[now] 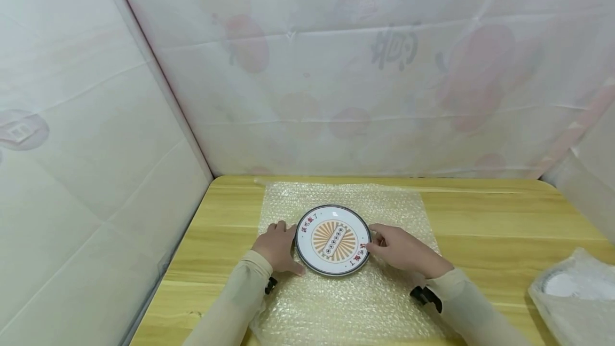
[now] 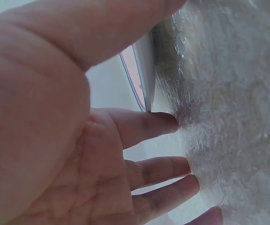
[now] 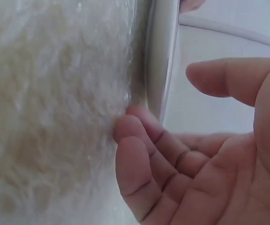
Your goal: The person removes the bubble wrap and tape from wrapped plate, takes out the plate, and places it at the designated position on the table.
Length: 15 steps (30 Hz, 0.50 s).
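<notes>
1. Both hands flank a round plate (image 1: 333,240): the left hand (image 1: 277,246) rests at its left rim, fingers relaxed and spread.
2. Opposite, the right hand (image 1: 401,250) touches the right rim, fingers loosely bent under the edge.
3. Under the plate lies a sheet of bubble wrap (image 1: 355,303) spread on the wooden surface (image 1: 504,228).
4. Far right sits a wrapped bundle (image 1: 576,290).

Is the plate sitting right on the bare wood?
No, the plate lies on a sheet of bubble wrap spread over the wooden table.
</notes>
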Motion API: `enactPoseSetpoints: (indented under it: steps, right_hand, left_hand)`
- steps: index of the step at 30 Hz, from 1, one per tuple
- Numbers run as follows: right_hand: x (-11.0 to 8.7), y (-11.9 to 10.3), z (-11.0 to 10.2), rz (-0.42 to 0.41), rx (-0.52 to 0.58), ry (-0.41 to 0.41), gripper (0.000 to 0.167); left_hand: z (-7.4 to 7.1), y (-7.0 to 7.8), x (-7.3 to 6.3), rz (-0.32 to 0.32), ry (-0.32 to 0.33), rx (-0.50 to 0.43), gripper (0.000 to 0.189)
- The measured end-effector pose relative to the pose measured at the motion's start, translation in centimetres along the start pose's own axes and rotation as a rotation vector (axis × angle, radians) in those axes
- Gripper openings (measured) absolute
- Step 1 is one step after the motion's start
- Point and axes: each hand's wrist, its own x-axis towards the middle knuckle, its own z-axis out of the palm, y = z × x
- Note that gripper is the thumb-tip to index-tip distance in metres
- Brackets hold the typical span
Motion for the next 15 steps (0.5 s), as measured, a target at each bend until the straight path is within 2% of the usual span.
enactPoseSetpoints:
  steps: [6, 15]
  right_hand:
    - [0.16, 0.01, 0.57, 0.041, 0.049, 0.036, 0.018]
    - [0.25, -0.13, 0.96, 0.051, -0.038, 0.052, 0.021]
  left_hand:
    - [-0.06, -0.12, 0.02, 0.001, 0.0, 0.0, 0.108]
    - [-0.15, 0.01, -0.11, 0.004, 0.01, 0.016, 0.109]
